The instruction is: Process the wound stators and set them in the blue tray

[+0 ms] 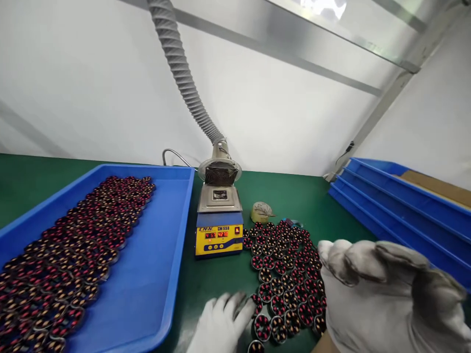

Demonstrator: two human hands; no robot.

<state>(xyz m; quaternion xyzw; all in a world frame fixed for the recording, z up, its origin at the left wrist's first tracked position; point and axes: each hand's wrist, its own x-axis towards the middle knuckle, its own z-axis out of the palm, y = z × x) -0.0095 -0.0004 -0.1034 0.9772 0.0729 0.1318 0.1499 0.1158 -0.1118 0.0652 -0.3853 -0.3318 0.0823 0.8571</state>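
Observation:
My left hand, in a white glove with dark-stained fingertips, is low at the centre over the green table. Its thumb and fingers are apart, beside the left edge of a group of small round motor stators; whether they touch the nearest one I cannot tell. Each stator looks ring-shaped, with red and copper-coloured windings. My right hand, gloved too, is raised close to the camera at the right. Its palm shows, the fingers bend loosely, and nothing is visible in it. It hides part of the stator group's right side.
A blue tray at the left holds many stators. A yellow-and-blue solder pot stands at the centre beneath a grey extraction hose. A small round yellowish container is behind the stators. Stacked blue trays stand at the right.

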